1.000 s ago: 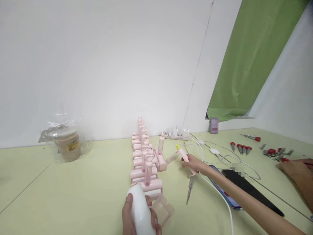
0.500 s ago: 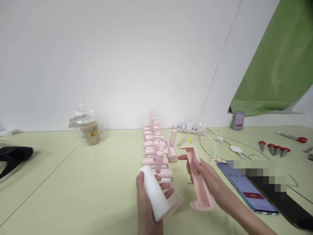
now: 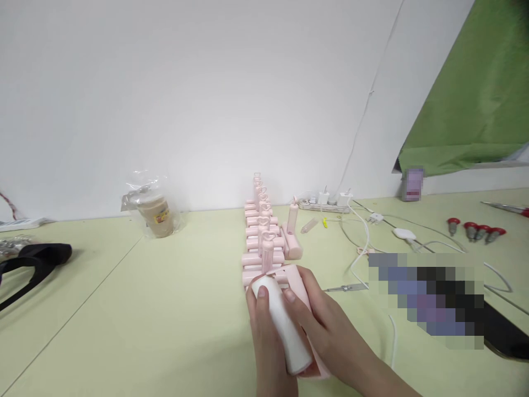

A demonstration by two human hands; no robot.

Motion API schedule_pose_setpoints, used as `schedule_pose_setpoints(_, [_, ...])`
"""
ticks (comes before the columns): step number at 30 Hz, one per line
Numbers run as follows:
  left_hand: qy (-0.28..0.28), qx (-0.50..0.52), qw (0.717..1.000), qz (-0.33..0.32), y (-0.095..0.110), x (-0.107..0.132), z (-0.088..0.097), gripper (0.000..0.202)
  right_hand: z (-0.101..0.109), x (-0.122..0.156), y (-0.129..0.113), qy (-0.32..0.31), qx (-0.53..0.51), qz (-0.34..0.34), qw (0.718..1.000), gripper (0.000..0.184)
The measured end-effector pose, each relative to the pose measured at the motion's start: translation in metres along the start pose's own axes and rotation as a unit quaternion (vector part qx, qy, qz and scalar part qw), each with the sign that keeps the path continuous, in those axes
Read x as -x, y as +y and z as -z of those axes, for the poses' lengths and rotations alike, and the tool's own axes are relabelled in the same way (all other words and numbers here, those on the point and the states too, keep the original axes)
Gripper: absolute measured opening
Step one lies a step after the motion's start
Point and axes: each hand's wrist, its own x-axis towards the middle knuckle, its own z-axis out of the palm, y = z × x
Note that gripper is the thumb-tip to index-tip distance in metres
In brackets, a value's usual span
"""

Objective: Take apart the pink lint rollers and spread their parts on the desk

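Note:
My left hand grips a white cylindrical roll from the left side and below. My right hand is closed over a pink plastic holder and presses it against the right side of the roll. Both hands are low in the middle of the view, over the pale green table. Just beyond them stands a row of finished pink rollers with upright handles, running away toward the wall.
A bagged drink cup stands at the back left, a black strap at the far left. White cables, a power strip, a small screwdriver and red-handled tools lie to the right, near a blurred patch.
My right hand picked up the pink holder, carried it toward me and has closed it onto the white roll held in my left hand. The view has swung left.

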Motion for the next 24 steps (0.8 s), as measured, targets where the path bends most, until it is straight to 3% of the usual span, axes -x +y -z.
schedule_pose_setpoints(3, [-0.007, -0.003, 0.998, -0.058, -0.009, -0.005, 0.004, 0.058, -0.001, 0.004, 0.001, 0.011, 0.014, 0.007, 1.0, 0.029])
schedule_pose_setpoints(7, [-0.086, -0.085, 0.984, -0.13, -0.004, -0.002, 0.012, 0.069, -0.001, 0.006, 0.01, 0.034, 0.047, 0.057, 0.997, 0.027])
schedule_pose_setpoints(10, [-0.156, -0.157, 0.974, -0.058, 0.007, 0.007, 0.017, 0.066, 0.005, 0.006, 0.016, 0.016, 0.061, 0.093, 0.994, 0.035])
schedule_pose_setpoints(13, [-0.223, -0.169, 0.959, 0.036, 0.014, 0.014, 0.024, 0.061, 0.017, 0.008, 0.016, -0.069, 0.095, 0.116, 0.986, 0.031])
schedule_pose_setpoints(17, [-0.209, -0.227, 0.951, 0.012, 0.013, 0.015, 0.037, 0.063, 0.03, 0.011, 0.011, -0.144, 0.215, 0.146, 0.955, 0.018])
schedule_pose_setpoints(22, [-0.203, -0.3, 0.93, -0.057, 0.007, 0.016, 0.05, 0.027, 0.027, 0.015, 0.008, -0.22, 0.342, 0.164, 0.899, 0.013])
schedule_pose_setpoints(24, [-0.207, -0.337, 0.915, -0.079, 0.01, 0.016, 0.052, 0.023, 0.022, 0.018, 0.009, -0.249, 0.372, 0.181, 0.876, 0.016])
